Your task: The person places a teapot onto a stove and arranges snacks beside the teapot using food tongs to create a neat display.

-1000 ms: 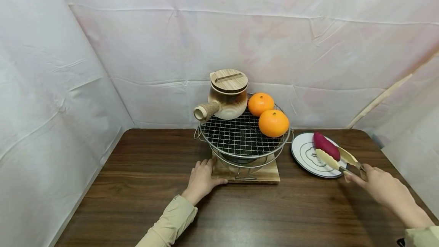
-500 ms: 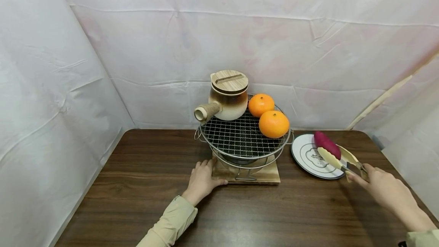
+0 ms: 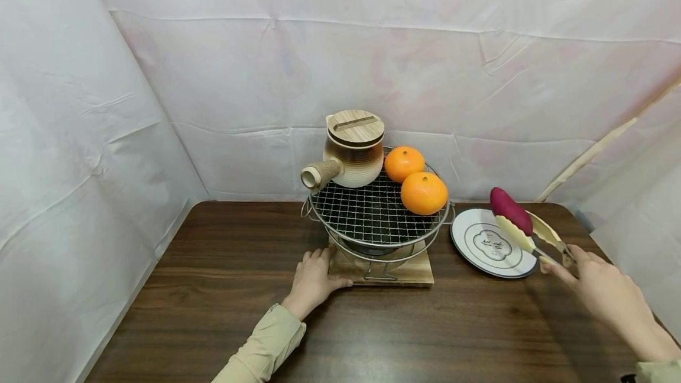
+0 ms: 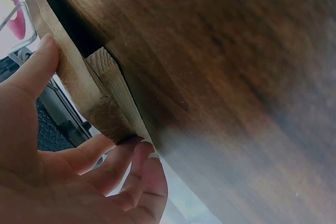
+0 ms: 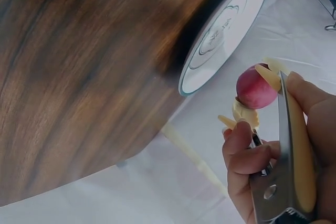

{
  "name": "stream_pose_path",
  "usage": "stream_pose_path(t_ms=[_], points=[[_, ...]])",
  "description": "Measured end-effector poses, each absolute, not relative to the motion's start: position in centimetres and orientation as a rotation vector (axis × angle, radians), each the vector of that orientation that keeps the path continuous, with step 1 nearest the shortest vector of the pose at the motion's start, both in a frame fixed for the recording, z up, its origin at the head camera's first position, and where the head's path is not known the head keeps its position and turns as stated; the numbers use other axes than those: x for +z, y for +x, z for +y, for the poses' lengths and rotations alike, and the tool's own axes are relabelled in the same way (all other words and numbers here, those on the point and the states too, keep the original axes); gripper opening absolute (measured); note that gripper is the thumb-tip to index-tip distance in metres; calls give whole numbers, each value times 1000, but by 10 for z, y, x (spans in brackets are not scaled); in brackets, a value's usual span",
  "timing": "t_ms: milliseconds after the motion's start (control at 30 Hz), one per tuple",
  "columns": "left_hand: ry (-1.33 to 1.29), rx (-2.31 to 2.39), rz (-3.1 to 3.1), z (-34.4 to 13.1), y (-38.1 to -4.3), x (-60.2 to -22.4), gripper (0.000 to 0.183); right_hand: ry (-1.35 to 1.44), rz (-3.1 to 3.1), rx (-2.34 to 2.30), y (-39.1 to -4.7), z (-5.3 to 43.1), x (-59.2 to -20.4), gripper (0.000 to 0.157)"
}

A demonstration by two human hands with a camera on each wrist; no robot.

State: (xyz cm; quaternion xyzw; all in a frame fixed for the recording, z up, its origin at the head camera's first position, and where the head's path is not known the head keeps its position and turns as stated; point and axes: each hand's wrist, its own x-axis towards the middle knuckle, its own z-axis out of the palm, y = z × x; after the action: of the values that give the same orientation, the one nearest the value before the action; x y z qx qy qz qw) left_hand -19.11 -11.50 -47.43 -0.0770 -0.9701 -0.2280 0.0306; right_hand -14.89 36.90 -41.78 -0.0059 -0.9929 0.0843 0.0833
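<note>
My right hand [image 3: 606,291] grips a pair of tongs [image 3: 516,234] with cream-coloured tips. Pinched between those tips is a purple sweet potato [image 3: 509,211], tilted and raised over the back of a white plate [image 3: 467,240] with a dark rim. In the right wrist view, the sweet potato [image 5: 254,88] shows apart from the plate [image 5: 242,22]. At the front left corner of a wooden board [image 3: 409,270], my left hand [image 3: 311,283] holds on. Its thumb lies along the front edge, seen close in the left wrist view, and the other fingers are at the side.
On the board stands a round grill with a wire mesh [image 3: 362,211]. A lidded pot [image 3: 355,161] with its handle pointing left sits on the mesh, beside two oranges [image 3: 424,194] at the right. White cloth [image 3: 255,75] hangs behind the dark wooden table [image 3: 223,265].
The sweet potato has risen off the plate in the tongs, baring the plate's printed middle. My right hand has moved slightly up and right; the left hand stays put.
</note>
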Motion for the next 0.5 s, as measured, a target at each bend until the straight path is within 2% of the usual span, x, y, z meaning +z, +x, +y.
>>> stream_pose_path(t_ms=[267,500], points=[[-236,-705,-3002,-115,-190,-473,88,-63,-2917,293,-145,365,-408,70],[-237,-702,-3006,-115,-190,-472,88,-88,-2881,298,-142,358,-394,74]])
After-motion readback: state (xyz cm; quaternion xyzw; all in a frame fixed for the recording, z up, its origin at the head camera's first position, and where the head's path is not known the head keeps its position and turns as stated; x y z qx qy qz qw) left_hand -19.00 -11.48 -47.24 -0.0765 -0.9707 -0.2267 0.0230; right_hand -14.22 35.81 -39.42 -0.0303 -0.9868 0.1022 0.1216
